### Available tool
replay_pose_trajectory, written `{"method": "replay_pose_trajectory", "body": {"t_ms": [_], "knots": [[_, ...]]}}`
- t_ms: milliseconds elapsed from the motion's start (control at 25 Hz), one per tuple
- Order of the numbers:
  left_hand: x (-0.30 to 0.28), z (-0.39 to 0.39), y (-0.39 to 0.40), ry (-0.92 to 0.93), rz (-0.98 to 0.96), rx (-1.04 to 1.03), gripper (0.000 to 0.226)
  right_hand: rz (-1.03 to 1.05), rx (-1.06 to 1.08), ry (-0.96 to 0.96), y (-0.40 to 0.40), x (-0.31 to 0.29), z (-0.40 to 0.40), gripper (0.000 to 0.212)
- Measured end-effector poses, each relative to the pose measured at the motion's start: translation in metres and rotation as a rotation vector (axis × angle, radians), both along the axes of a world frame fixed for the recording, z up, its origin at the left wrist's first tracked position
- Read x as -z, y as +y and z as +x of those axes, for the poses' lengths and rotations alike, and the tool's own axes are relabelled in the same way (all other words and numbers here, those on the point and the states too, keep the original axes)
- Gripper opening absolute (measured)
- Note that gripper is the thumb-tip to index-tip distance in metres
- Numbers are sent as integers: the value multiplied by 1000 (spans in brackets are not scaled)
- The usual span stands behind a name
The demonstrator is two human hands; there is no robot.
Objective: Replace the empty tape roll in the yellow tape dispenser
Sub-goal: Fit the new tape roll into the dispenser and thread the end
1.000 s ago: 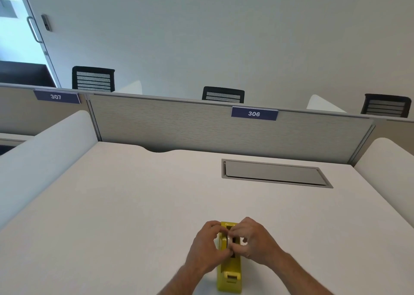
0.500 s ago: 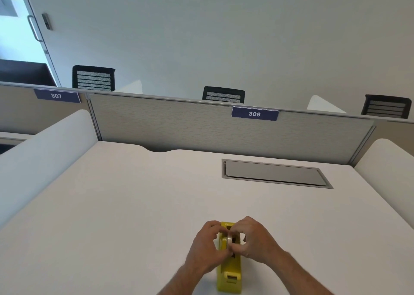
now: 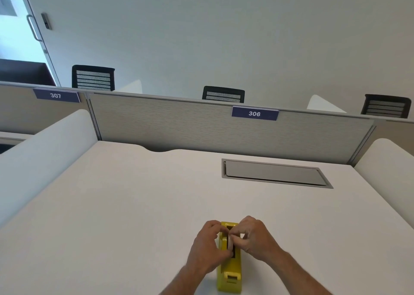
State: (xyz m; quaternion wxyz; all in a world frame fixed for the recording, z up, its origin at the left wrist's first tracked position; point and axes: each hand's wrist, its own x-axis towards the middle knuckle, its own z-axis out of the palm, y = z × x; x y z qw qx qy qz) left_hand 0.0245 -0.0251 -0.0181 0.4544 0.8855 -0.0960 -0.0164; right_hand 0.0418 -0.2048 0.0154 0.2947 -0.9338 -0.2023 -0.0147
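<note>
The yellow tape dispenser (image 3: 229,272) stands on the white desk (image 3: 112,216) near its front edge, cutter end toward me. A pale tape roll (image 3: 230,243) sits edge-up in the dispenser's slot, mostly hidden by fingers. My left hand (image 3: 207,247) wraps the dispenser's left side, its fingertips on the roll. My right hand (image 3: 255,238) comes in from the right and pinches the roll's top between thumb and fingers.
A grey cable hatch (image 3: 274,173) is set flush in the desk at the back right. A grey partition (image 3: 201,124) labelled 306 closes the far edge, with white side screens (image 3: 40,160) left and right. Black chairs stand beyond.
Both hands stay on the dispenser. My fingers have shifted slightly around the roll in the slot; the dispenser has not moved.
</note>
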Motion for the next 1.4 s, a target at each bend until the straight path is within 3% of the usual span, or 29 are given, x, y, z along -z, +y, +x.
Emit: {"method": "replay_pose_trajectory", "body": {"t_ms": [480, 760, 960, 1400], "knots": [[2, 0, 1, -2, -20, 2, 43, -10, 3, 1, -1, 0, 1, 14], [3, -1, 0, 20, 2, 6, 48, -46, 8, 24, -1, 2, -4, 32], [1, -1, -2, 15, 15, -6, 44, 28, 2, 36, -2, 1, -1, 16], [0, 0, -1, 35, 17, 2, 48, 54, 47, 42, -2, 3, 1, 11]]}}
